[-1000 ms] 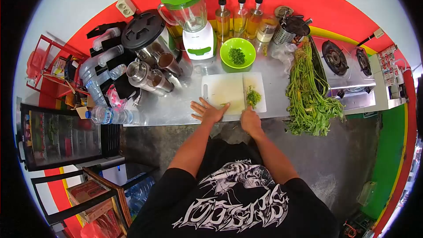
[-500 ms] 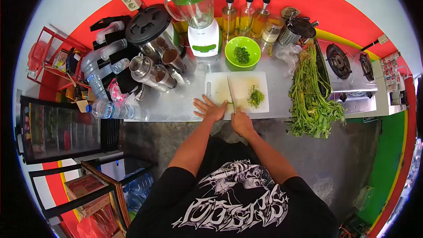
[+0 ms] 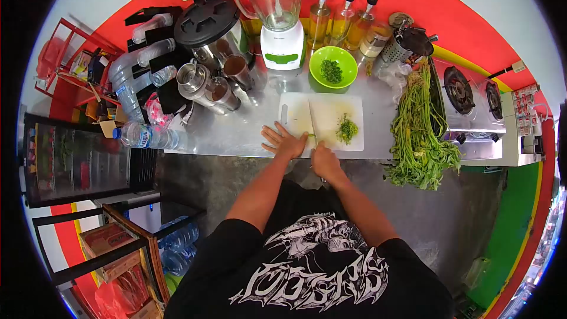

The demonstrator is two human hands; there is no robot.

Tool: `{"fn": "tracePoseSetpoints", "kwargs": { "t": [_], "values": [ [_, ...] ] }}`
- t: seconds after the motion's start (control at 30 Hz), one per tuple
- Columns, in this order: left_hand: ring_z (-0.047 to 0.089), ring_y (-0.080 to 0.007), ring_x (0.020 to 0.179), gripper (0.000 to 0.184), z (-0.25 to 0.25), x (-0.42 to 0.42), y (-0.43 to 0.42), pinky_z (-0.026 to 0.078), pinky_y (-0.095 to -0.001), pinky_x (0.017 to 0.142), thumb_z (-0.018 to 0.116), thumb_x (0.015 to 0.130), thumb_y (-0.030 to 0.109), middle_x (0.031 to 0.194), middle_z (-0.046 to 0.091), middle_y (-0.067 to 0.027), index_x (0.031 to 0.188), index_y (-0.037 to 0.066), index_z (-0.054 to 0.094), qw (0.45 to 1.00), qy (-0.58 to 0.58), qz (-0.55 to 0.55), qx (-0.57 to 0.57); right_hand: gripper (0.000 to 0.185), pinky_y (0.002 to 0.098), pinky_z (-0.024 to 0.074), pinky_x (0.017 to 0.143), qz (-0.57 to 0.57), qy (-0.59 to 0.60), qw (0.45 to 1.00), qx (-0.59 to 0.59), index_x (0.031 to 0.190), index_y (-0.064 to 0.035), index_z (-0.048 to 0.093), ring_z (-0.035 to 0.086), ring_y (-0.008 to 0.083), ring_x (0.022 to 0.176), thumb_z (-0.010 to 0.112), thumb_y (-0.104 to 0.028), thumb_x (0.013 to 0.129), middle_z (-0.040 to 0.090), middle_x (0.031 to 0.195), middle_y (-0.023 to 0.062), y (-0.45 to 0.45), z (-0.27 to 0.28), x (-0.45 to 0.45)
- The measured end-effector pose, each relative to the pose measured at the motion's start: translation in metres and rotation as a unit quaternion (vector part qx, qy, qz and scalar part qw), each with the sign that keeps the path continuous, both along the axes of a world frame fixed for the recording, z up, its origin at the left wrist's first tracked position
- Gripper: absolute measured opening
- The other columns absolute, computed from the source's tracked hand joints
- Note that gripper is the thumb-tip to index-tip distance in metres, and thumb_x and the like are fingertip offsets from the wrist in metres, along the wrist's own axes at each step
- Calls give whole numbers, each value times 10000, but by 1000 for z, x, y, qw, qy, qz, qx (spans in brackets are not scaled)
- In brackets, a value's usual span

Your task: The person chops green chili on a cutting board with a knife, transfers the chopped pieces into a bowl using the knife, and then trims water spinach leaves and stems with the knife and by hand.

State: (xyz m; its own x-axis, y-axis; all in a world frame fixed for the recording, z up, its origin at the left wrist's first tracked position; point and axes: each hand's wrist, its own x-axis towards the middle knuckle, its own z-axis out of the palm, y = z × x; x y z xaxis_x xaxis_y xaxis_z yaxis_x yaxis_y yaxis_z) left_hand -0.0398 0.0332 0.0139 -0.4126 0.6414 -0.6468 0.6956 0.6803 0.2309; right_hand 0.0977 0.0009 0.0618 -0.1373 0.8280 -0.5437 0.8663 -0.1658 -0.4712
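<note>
A white cutting board lies on the metal counter. My right hand is closed round the handle of a kitchen knife, whose blade points away from me across the board. My left hand is open, fingers spread over the board's lower left corner and the counter. Its thumb rests near a small green piece beside the blade. To the right of the knife sits a small pile of chopped greens. Beyond the board, a lime-green bowl holds more chopped greens.
A large bunch of leafy stalks hangs over the counter's front edge, left of a gas stove. Behind stand a blender, pump bottles and a steel drum with a black lid. Metal cups and a water bottle are left.
The camera view has shifted slightly, so the counter things appear moved a little. Both hands and the knife keep nearly the same place on the board.
</note>
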Motion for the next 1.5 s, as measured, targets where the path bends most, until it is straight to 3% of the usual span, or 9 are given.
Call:
{"fn": "tracePoseSetpoints", "kwargs": {
  "t": [0.23, 0.47, 0.57, 0.63, 0.87, 0.97, 1.17, 1.23, 1.5],
  "values": [
    [-367, -430, 1435, 1302, 0, 0, -1, -166, -662, 1115, 511, 794, 824, 1551, -350, -309, 1566, 45, -192, 1000, -2, 2, 14, 404, 544, 503, 913, 45, 8, 998, 39, 1203, 81, 470, 645, 492, 1021, 517, -264, 997, 657, 1072, 328, 15, -15, -1],
    [-360, -439, 1437, 1305, -1, 0, -3, -164, -666, 1113, 507, 791, 831, 1558, -333, -313, 1568, 43, -183, 1000, -8, 5, 24, 388, 553, 506, 896, 1, 1, 1000, 26, 1185, 89, 479, 638, 503, 1021, 478, -257, 1009, 652, 1062, 330, 0, -7, -5],
    [-361, -437, 1437, 1315, -5, -1, -3, -160, -666, 1114, 507, 781, 841, 1562, -324, -314, 1570, 43, -179, 1000, -2, 4, 28, 376, 566, 499, 899, 72, 13, 996, 51, 1162, 74, 492, 632, 514, 1022, 458, -273, 1020, 649, 1067, 340, 11, -3, -1],
    [-357, -437, 1439, 1304, -3, 0, -3, -154, -669, 1116, 500, 787, 838, 1562, -324, -314, 1573, 43, -171, 1000, 4, 0, 21, 380, 592, 494, 863, 42, 44, 995, 74, 1151, 70, 468, 631, 552, 934, 467, -287, 1020, 651, 984, 364, 12, -12, 1],
    [-352, -449, 1438, 1271, 0, 2, -3, -147, -679, 1113, 488, 808, 822, 1559, -324, -321, 1576, 42, -157, 999, 9, 7, 37, 397, 592, 492, 877, -3, 33, 998, 50, 1136, 71, 480, 627, 548, 962, 464, -308, 1017, 642, 1015, 372, 2, -21, -3],
    [-345, -454, 1440, 1267, 1, 3, -3, -149, -676, 1115, 512, 814, 799, 1557, -323, -326, 1576, 37, -155, 1000, 15, 4, 25, 398, 594, 487, 889, 74, 31, 995, 58, 1152, 69, 476, 625, 544, 985, 457, -306, 1018, 637, 1042, 374, 10, -5, -1],
    [-348, -451, 1440, 1275, 0, 3, -5, -158, -674, 1110, 524, 810, 796, 1553, -337, -320, 1576, 34, -152, 999, 0, 8, 47, 354, 573, 494, 902, 12, 13, 1000, 17, 1175, 72, 489, 638, 507, 1020, 464, -234, 999, 645, 1089, 343, 1, -1, -6],
    [-349, -450, 1440, 1280, 0, 3, -4, -160, -675, 1108, 528, 807, 798, 1554, -338, -319, 1576, 33, -151, 999, 4, 15, 47, 384, 591, 493, 876, 8, 8, 999, 52, 1139, 70, 489, 639, 530, 967, 474, -292, 1011, 650, 1003, 365, 1, -8, -7],
    [-343, -451, 1442, 1277, 3, 2, -7, -169, -672, 1108, 525, 813, 794, 1558, -328, -320, 1573, 27, -157, 999, -1, 4, 50, 380, 591, 500, 855, 32, 14, 998, 58, 1123, 78, 494, 645, 535, 930, 460, -285, 1017, 664, 959, 350, -1, -11, -5]
  ]
}}
